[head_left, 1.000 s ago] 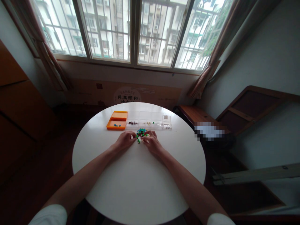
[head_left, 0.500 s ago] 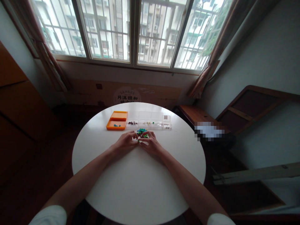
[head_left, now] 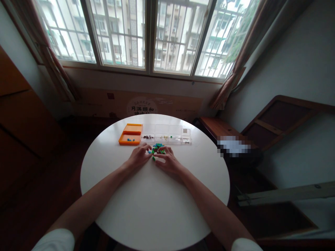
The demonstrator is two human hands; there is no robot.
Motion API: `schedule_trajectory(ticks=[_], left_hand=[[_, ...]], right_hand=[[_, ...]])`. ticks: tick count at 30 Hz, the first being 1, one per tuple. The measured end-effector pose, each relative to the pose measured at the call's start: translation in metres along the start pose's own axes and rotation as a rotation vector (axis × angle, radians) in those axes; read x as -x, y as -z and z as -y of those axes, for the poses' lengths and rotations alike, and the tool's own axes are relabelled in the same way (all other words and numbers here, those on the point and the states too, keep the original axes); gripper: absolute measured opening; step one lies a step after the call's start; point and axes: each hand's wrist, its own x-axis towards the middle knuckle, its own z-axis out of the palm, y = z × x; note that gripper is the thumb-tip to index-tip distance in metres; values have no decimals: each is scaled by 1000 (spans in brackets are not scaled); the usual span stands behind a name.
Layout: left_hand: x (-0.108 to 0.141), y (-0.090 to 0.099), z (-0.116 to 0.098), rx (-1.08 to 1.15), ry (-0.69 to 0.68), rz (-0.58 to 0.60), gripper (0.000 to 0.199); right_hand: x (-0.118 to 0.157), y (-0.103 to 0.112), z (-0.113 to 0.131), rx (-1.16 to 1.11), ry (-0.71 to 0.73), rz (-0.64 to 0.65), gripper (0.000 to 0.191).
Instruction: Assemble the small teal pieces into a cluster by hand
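Observation:
On the white round table [head_left: 154, 209], a loose pile of small blue, green and brown toy bricks [head_left: 158, 146] lies just beyond my hands. My left hand [head_left: 140, 154] rests at the pile's left edge, its fingers curved and apart. A small blue brick [head_left: 149, 152] shows between its fingertips, with no clear grip on it. From the right, my right hand [head_left: 167, 159] has its thumb and forefinger at a small green brick [head_left: 153, 158], which appears pinched at their tips. Its other fingers arch over the near right side of the pile.
Behind the pile stands an open orange case [head_left: 130, 142] with several blue pieces inside. Beside it, clear plastic boxes [head_left: 162, 139] with raised lids hold dark, pale and green pieces. A wooden bench [head_left: 218, 127] stands past the table's right edge.
My left hand has drawn slightly left, away from my right fingertips, and its fingers have parted. The green brick is now more exposed at my right hand. The boxes have not moved.

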Motion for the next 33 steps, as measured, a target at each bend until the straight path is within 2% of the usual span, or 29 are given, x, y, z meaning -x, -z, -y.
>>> schedule_trajectory(ticks=[7, 19, 27, 33], left_hand=[[1, 0, 3, 2, 83, -17, 20], [-2, -8, 6, 151, -103, 56, 12], [-3, -10, 9, 129, -50, -12, 16], [-4, -8, 7, 128, -101, 47, 15]], right_hand=[[0, 2, 2, -28, 9, -3, 20], [1, 4, -8, -62, -46, -28, 10], [1, -2, -16, -22, -108, -99, 10], [1, -2, -15, -78, -72, -60, 9]])
